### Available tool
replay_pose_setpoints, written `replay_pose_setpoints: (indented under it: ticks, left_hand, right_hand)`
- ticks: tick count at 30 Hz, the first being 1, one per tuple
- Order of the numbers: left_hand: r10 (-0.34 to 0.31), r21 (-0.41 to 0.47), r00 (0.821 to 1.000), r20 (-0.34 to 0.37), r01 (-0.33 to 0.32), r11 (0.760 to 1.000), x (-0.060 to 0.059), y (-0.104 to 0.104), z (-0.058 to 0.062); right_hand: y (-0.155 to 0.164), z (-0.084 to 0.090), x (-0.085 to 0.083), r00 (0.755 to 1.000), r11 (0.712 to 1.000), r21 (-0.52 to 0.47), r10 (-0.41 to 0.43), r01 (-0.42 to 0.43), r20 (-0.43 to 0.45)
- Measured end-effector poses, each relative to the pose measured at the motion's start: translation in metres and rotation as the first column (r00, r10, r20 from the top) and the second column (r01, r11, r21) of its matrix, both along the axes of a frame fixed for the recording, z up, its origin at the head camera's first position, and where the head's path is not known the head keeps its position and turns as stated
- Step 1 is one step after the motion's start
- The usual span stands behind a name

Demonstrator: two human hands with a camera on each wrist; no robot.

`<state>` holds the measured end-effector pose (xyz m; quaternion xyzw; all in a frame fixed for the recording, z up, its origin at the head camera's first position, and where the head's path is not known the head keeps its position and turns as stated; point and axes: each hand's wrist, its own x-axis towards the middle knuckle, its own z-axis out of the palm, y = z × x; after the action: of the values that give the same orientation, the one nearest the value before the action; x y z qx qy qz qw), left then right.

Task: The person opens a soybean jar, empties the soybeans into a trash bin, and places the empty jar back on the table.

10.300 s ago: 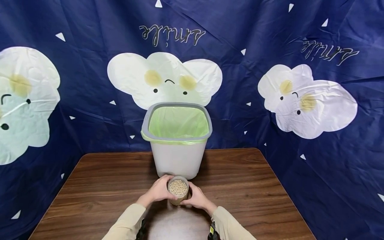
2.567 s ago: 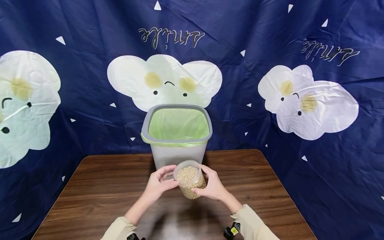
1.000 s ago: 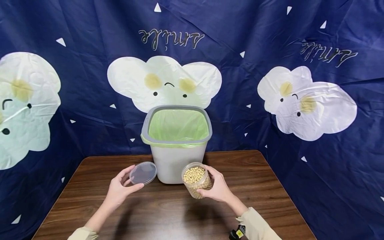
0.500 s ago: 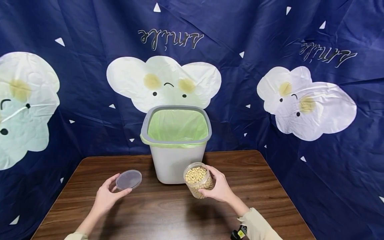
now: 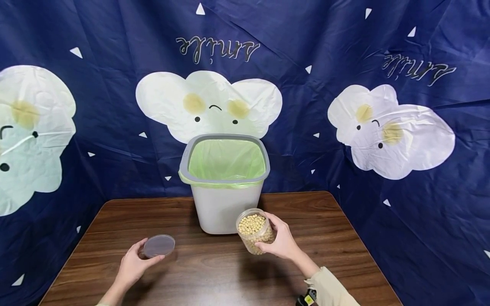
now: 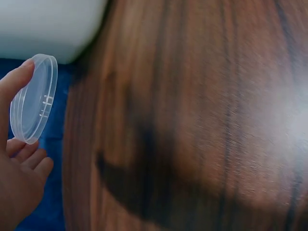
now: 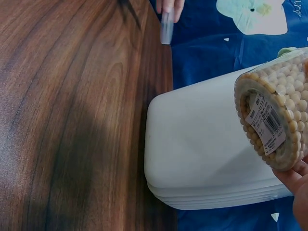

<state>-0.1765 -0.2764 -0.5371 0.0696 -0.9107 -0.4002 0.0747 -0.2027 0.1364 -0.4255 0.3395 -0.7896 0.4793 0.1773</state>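
We see the left hand (image 5: 132, 264) pinching a clear lid (image 5: 159, 245) by its edge, and the right hand (image 5: 282, 243) gripping the side of an uncapped, tilted jar (image 5: 250, 244) full of pale beans (image 5: 251, 224). We find both held above the wooden table (image 5: 317, 255), the jar before the white bin (image 5: 222, 208) with its green liner (image 5: 227, 159). Beyond hangs a blue curtain (image 5: 306, 38) with 3 clouds (image 5: 210, 100).
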Motion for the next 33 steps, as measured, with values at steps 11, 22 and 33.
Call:
replay_pose_setpoints:
  ticks: [11, 22, 33]
  left_hand:
    - [-0.049, -0.154, 0.998, -0.041, 0.043, 0.987, 0.004, -0.001, -0.031]
    - [-0.104, -0.215, 0.994, -0.031, 0.095, 0.972, 0.012, 0.002, -0.042]
    - [-0.114, -0.193, 0.991, -0.070, 0.099, 0.976, 0.017, -0.003, -0.047]
  right_hand:
    - [0.000, 0.000, 0.001, 1.000, 1.000, 0.001, -0.013, 0.013, 0.016]
    - [0.001, -0.005, 0.001, 0.999, 1.000, -0.016, -0.007, 0.008, 0.049]
    - [0.003, -0.004, 0.003, 0.999, 1.000, -0.013, -0.020, 0.020, 0.047]
